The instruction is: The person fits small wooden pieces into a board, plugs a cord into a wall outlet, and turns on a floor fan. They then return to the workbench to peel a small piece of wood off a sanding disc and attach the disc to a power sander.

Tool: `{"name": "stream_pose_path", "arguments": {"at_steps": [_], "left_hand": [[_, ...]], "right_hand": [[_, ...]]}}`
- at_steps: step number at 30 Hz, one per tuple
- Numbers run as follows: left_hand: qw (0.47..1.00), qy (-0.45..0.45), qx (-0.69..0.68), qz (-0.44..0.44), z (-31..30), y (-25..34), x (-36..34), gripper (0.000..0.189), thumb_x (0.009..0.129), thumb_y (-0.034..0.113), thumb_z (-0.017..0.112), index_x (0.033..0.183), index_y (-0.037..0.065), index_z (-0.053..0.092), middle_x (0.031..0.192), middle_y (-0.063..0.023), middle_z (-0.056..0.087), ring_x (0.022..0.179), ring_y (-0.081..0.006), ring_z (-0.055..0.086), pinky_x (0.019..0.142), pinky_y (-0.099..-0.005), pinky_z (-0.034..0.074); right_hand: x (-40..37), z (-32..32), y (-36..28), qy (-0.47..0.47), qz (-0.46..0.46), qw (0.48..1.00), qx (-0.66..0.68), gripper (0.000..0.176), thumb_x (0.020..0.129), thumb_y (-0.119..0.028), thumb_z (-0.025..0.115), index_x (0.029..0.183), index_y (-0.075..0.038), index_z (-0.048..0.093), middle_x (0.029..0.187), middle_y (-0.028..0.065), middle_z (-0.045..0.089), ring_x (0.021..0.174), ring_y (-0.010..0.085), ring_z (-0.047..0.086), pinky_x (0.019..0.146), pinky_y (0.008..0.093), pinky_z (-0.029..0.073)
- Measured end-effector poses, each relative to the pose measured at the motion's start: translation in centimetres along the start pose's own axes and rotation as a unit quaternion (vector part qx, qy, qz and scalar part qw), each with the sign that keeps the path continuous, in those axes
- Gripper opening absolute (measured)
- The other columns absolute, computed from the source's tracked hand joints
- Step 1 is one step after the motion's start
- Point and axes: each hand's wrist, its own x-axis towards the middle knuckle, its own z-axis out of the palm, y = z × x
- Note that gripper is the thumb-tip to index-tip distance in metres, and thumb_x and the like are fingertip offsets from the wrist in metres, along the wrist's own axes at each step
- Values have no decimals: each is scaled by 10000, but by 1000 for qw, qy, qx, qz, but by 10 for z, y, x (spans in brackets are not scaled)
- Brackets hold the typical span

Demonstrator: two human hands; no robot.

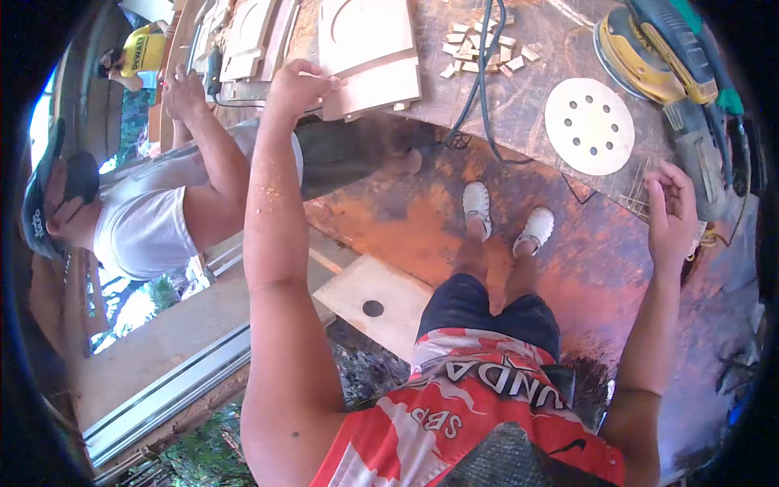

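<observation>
My left hand point(299, 91) is at the left edge of a pale wooden panel point(373, 85), its fingers closed on the panel's side. Part of a round cut or recess shows in the panel's upper half, and it lies near the workbench's front edge. On the other side, my right hand point(672, 209) is held low by the bench edge with fingers loosely apart and nothing visible in them. Close by it are a yellow and grey orbital sander point(641, 57), a grey power tool body point(692, 154) and a round sanding disc point(590, 126) with several holes.
Small wood blocks point(479, 50) lie piled on the workbench point(552, 49), with a dark cable point(489, 97) running over its edge. A co-worker in a white shirt point(146, 223) stands at left; another person in yellow point(144, 53) is farther back. A board with a hole point(377, 284) lies below.
</observation>
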Motion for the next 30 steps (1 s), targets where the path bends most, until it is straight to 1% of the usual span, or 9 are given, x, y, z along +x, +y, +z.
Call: {"name": "stream_pose_path", "arguments": {"at_steps": [1, 2, 5, 9, 14, 17, 22, 25, 30], "left_hand": [[999, 22, 31, -5, 0, 3, 0, 289, 663, 178, 804, 839, 20, 637, 711, -52, 646, 628, -111, 589, 556, -247, 477], [999, 9, 48, -10, -1, 8, 2, 358, 631, 198, 827, 847, 24, 601, 697, -48, 639, 628, -110, 589, 542, -249, 472], [995, -22, 98, 10, 3, -2, 25, 381, 636, 195, 824, 889, 22, 597, 685, -42, 626, 620, -111, 582, 537, -249, 464], [995, -42, 81, -28, 2, 7, 22, 394, 629, 187, 834, 890, 28, 586, 686, -37, 613, 601, -110, 559, 540, -249, 453], [991, -60, 105, -58, -1, 1, 32, 435, 670, 202, 842, 943, 31, 550, 702, -22, 597, 616, -102, 547, 529, -234, 432], [992, -72, 64, -86, -2, 6, 26, 403, 709, 183, 814, 974, 25, 555, 702, -19, 599, 615, -109, 560, 538, -235, 449], [985, -78, -97, -117, -8, 13, 13, 244, 790, 49, 668, 1004, -6, 564, 784, -91, 669, 617, -111, 592, 563, -227, 474], [990, -88, -71, -85, -9, 7, 13, 274, 793, 27, 658, 1039, -20, 546, 773, -96, 667, 629, -114, 606, 569, -225, 482], [989, -78, -78, -98, -4, 9, 14, 312, 758, 11, 700, 1018, -25, 530, 736, -96, 650, 622, -124, 600, 546, -238, 480]], "right_hand": [[-1, 0, -2, -6, 3, 1000, 9, 261, 903, -35, 583, 1158, 2, 540, 986, 74, 613, 917, 138, 583, 839, 265, 465], [-2, 0, -3, -10, 4, 1000, 18, 260, 898, -34, 588, 1152, 1, 545, 979, 73, 612, 905, 134, 582, 825, 260, 466], [-3, -1, -5, -10, -17, 1000, -2, 253, 884, -29, 604, 1131, 1, 560, 956, 68, 614, 857, 125, 582, 776, 254, 474], [-4, -2, -2, -5, -5, 1000, 30, 247, 866, -13, 612, 1110, 1, 576, 928, 65, 619, 812, 121, 583, 731, 253, 478], [-3, -4, 0, -19, -42, 999, -20, 251, 834, 15, 618, 1083, -1, 592, 902, 80, 636, 782, 131, 584, 698, 254, 475], [-2, -6, -1, -25, -55, 997, -44, 239, 826, 10, 625, 1064, -4, 600, 898, 90, 638, 777, 155, 588, 696, 270, 476], [0, -7, -3, -35, -60, 997, -44, 182, 827, 11, 611, 1008, 3, 599, 883, 112, 633, 778, 206, 598, 702, 296, 482], [4, -8, -6, -42, -72, 996, -31, 133, 831, 17, 592, 964, 13, 592, 865, 127, 632, 772, 238, 606, 699, 310, 487], [8, -9, -7, -68, -76, 993, -67, 121, 820, 32, 591, 940, 16, 597, 850, 132, 633, 767, 260, 611, 719, 332, 495]]}}
